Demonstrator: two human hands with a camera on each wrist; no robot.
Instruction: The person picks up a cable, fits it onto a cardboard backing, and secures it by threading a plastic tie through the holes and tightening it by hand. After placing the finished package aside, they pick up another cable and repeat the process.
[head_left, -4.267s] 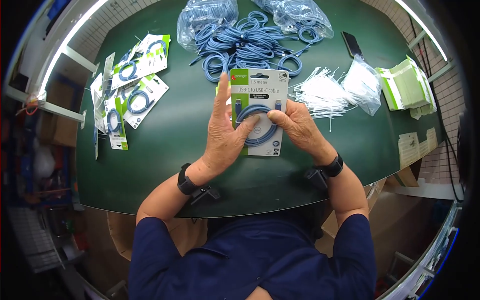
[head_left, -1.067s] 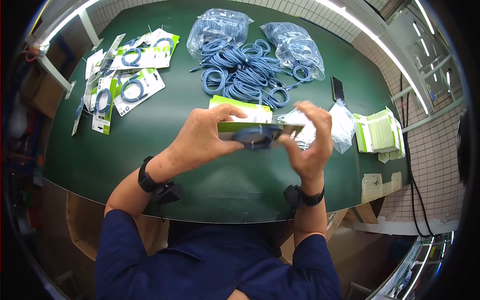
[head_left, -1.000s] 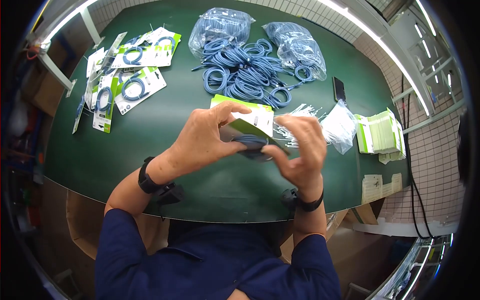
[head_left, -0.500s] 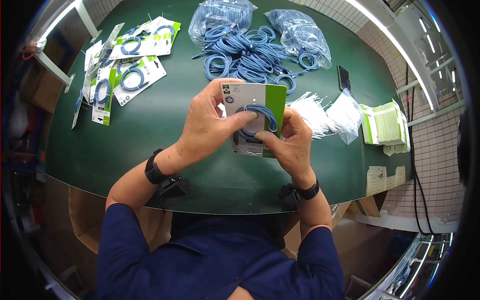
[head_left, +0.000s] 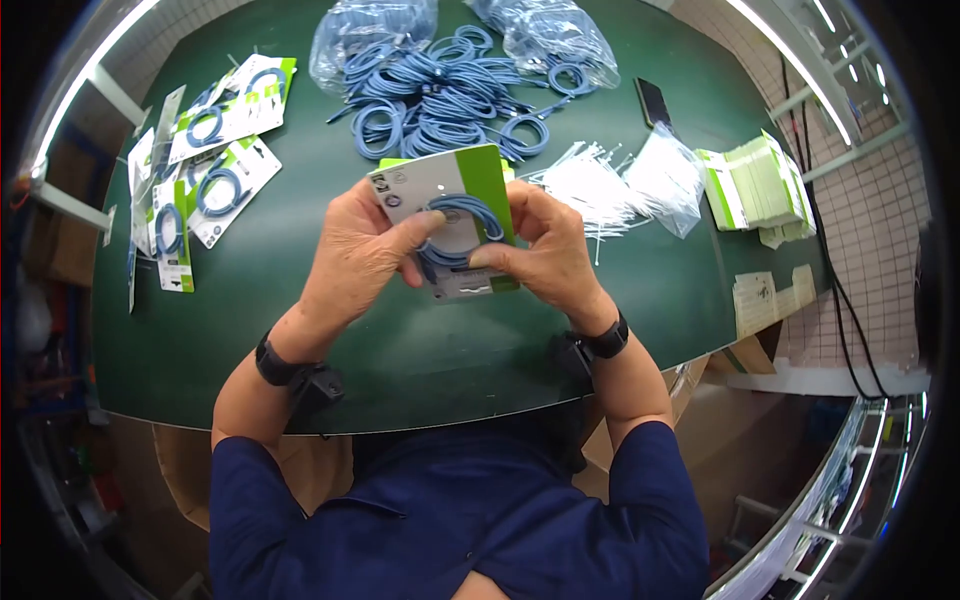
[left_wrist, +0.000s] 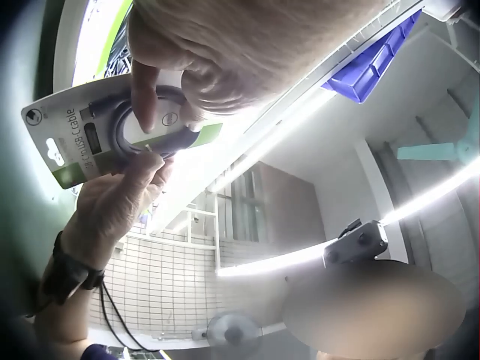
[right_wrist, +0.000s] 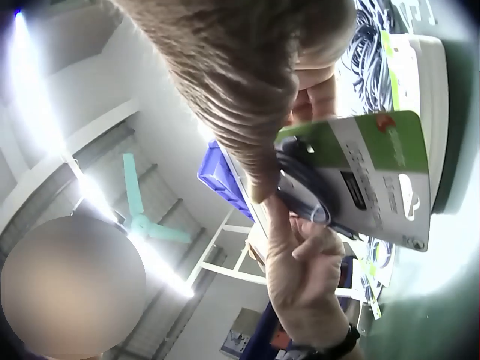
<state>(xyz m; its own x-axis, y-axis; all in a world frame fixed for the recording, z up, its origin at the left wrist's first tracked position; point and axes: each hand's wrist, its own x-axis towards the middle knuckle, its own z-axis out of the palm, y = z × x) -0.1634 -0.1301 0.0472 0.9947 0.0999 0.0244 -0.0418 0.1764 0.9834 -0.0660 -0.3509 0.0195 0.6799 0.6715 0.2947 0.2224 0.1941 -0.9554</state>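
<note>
Both hands hold a white and green cardboard card (head_left: 415, 190) above the near half of the table. On the card lies a coiled blue USB-C cable (head_left: 470, 208); a white tie shows on its loop. My left hand (head_left: 352, 245) grips the card's left side, its thumb pressed inside the coil. From the right, my right hand (head_left: 548, 248) pinches the card, thumb on the coil's lower part and fingers behind. In the right wrist view the card's printed green end (right_wrist: 390, 142) and its hanging slot face outward. The fingers behind the card are partly hidden.
Beyond the hands lies a heap of loose blue cables (head_left: 440, 95), with bagged cables (head_left: 375, 35) behind it. White cable ties (head_left: 590, 190), a plastic bag (head_left: 665, 180), a phone (head_left: 653, 102) and stacked cards (head_left: 755, 185) sit right. Carded cables (head_left: 220, 190) pile up left.
The card stood upright facing the head camera, then was flipped nearly edge-on with blur, and now is turned round, green end at right. Thumbs have returned onto the coil.
</note>
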